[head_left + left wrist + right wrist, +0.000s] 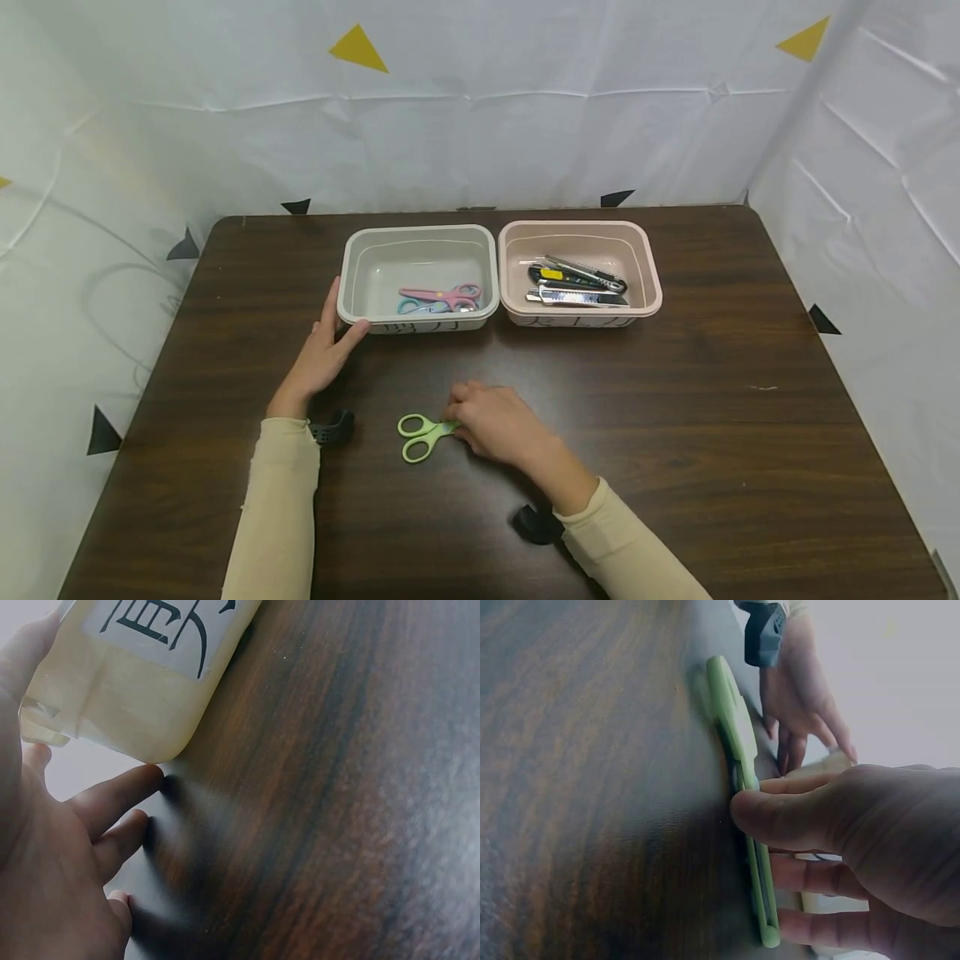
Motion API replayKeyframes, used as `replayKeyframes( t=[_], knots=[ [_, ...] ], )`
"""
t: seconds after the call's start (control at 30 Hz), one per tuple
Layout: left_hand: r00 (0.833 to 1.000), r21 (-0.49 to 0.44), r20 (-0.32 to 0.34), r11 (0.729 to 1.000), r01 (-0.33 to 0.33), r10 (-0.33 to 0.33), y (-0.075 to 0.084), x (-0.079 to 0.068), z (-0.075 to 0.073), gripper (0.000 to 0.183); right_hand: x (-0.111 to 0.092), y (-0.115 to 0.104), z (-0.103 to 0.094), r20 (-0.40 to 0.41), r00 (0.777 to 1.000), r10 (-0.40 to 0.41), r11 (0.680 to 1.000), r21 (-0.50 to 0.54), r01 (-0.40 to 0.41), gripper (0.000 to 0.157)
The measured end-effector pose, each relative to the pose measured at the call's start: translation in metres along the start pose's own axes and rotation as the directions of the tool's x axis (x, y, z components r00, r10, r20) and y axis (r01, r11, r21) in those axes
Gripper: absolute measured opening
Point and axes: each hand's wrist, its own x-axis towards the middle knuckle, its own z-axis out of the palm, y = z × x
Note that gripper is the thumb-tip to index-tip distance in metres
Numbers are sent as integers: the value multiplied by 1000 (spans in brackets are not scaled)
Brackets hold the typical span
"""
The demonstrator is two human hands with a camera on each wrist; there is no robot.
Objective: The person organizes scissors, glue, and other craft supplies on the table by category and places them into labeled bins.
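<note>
Green-handled scissors (423, 432) lie flat or nearly so over the table, finger loops pointing left. My right hand (493, 418) pinches them at the blade end; in the right wrist view the thumb (769, 814) presses one face, with fingers behind. My left hand (322, 358) rests at the front left corner of a grey-white bin (356, 292), thumb on the front rim and fingers fairly straight along its left side. Within that bin are pink scissors (442, 294) and light blue scissors (416, 307). The left wrist view shows the bin's dark-lettered label (161, 630) above the fingers.
A pink bin (648, 283) stands right beside the grey-white one, holding several box cutters (573, 279). Both bins sit toward the back of the dark wood table (712, 417). White sheeting (525, 150) surrounds the back and sides.
</note>
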Motion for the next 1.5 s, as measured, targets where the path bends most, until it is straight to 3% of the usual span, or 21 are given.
replayKeyframes(
  t=[0.23,0.53,0.73,0.9,1.07,1.33,1.5],
  knots=[
    [1000,-6,-10,1000,-21,21,0,0,0,82,-3,-2,2,-23,1000,-20,999,-39,19,17],
    [1000,-17,-7,1000,-23,23,0,-1,1,81,-5,-6,-1,12,998,-54,999,-9,54,17],
    [1000,-15,-12,1000,-24,24,-1,0,1,81,0,-6,-12,-20,996,-89,996,4,89,17],
    [1000,-12,-8,1000,-22,22,-1,0,1,81,8,0,-29,-80,991,-109,993,41,113,20],
    [1000,-13,-8,1000,-15,15,-2,1,2,81,17,8,-52,-199,975,-103,993,34,112,20],
    [1000,-20,-5,999,-30,30,-1,0,1,81,38,22,-78,-343,938,-42,997,-75,17,19],
    [1000,-15,-9,1000,-25,25,-2,0,1,82,54,29,-79,-403,914,39,998,-34,-57,20]
  ],
)
